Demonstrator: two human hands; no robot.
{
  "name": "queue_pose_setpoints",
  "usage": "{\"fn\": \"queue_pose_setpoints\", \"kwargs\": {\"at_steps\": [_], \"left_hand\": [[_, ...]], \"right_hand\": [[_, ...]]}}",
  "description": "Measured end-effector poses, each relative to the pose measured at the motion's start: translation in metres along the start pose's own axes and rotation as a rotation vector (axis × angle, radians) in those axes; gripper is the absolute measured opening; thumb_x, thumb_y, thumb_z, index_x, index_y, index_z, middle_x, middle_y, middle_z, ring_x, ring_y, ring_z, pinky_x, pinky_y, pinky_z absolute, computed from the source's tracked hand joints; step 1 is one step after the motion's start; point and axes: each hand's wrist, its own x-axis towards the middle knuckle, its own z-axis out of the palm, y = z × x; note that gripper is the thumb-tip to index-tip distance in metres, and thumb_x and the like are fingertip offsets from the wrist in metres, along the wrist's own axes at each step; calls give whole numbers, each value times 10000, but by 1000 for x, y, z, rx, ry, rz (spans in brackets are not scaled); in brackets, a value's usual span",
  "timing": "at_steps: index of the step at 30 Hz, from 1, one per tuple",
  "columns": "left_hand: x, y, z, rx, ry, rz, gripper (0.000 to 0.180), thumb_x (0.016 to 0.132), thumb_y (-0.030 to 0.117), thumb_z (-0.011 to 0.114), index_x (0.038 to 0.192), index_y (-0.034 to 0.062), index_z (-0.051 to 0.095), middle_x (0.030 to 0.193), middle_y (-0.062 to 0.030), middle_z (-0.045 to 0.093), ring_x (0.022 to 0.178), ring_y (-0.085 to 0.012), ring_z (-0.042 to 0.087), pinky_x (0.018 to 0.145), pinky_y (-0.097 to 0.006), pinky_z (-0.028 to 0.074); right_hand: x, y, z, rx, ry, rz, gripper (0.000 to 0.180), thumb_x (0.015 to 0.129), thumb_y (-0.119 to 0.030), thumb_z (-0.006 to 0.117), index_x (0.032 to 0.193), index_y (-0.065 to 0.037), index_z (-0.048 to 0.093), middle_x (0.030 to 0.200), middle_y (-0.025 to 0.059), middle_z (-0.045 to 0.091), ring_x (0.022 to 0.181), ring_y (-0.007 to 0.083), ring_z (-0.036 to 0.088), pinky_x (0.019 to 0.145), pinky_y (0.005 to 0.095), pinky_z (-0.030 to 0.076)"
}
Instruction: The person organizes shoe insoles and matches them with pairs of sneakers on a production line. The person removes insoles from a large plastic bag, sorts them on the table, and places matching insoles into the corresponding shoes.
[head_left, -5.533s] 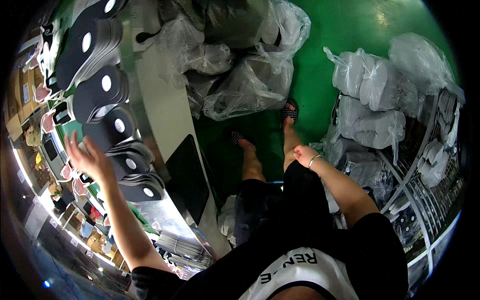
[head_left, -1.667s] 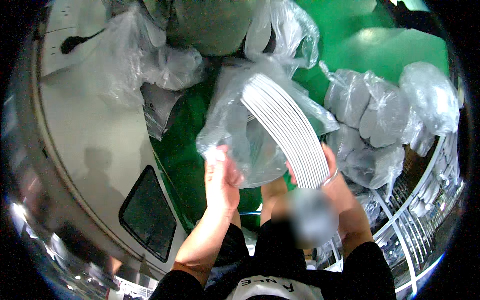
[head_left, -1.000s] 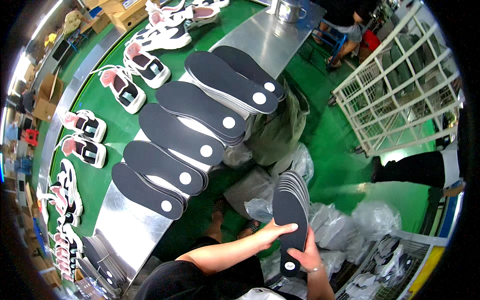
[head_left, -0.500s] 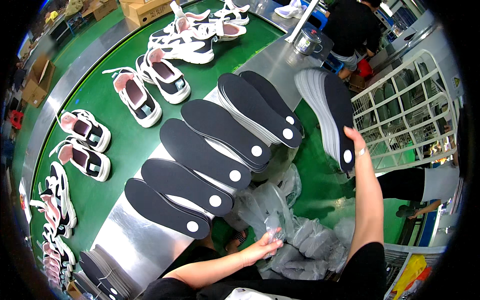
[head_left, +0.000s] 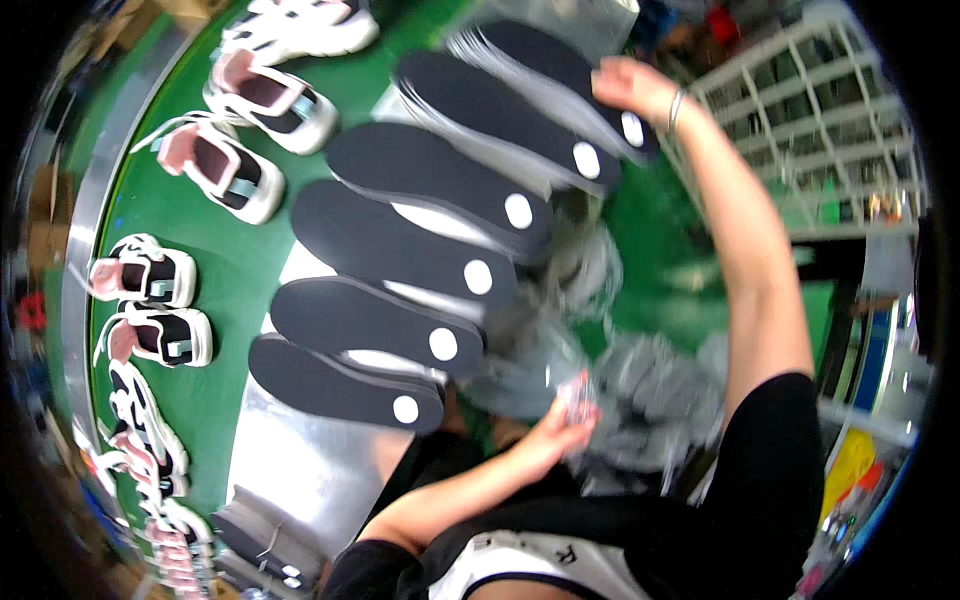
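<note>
At the far end of a row of black insoles with white round stickers, my right hand (head_left: 635, 88) grips the edge of a stack of insoles (head_left: 545, 65). That stack lies at the table's edge beside another insole stack (head_left: 490, 115); the grey layers under its black top show. Nearer me along the metal tabletop (head_left: 285, 470) are more insoles, among them a middle pair (head_left: 430, 180) and the nearest pair (head_left: 335, 385). Low in the middle, my left hand (head_left: 560, 430) is closed on a crumpled clear plastic bag (head_left: 535, 350). Motion blurs the picture somewhat.
Black-and-white sneakers with pink linings (head_left: 225, 165) stand along the green conveyor (head_left: 240, 290) at left. Bundled insoles (head_left: 265, 540) lie at the near left. Bagged grey items (head_left: 650, 400) are piled below my hands. A white wire rack (head_left: 800, 190) stands at right.
My right hand has brought the insole stack leftward from the air onto the far end of the row. The view has shifted; my left hand still grips the plastic bag.
</note>
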Motion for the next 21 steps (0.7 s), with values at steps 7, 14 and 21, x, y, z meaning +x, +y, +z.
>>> {"fn": "queue_pose_setpoints", "kwargs": {"at_steps": [7,14,21], "left_hand": [[4,8,32,-135,24,118,706,812,22,457,1318,225,9,981,-31,427,636,-87,396,554,-204,347],[12,18,70,45,62,193,810,795,4,470,1301,298,-89,947,-97,451,577,-117,412,475,-223,361],[14,15,113,214,-27,163,791,808,49,476,1296,299,-95,827,-133,479,542,-137,442,440,-210,366]], "right_hand": [[-205,-51,33,907,-246,-5,203,817,-188,506,746,-4,553,677,62,567,598,117,546,584,239,444],[-376,-19,179,652,-654,262,217,780,-196,477,921,-36,520,842,134,566,774,267,533,731,324,410],[-370,-20,208,379,-196,119,287,671,-73,497,951,-15,516,973,158,521,917,303,490,793,364,400]]}}
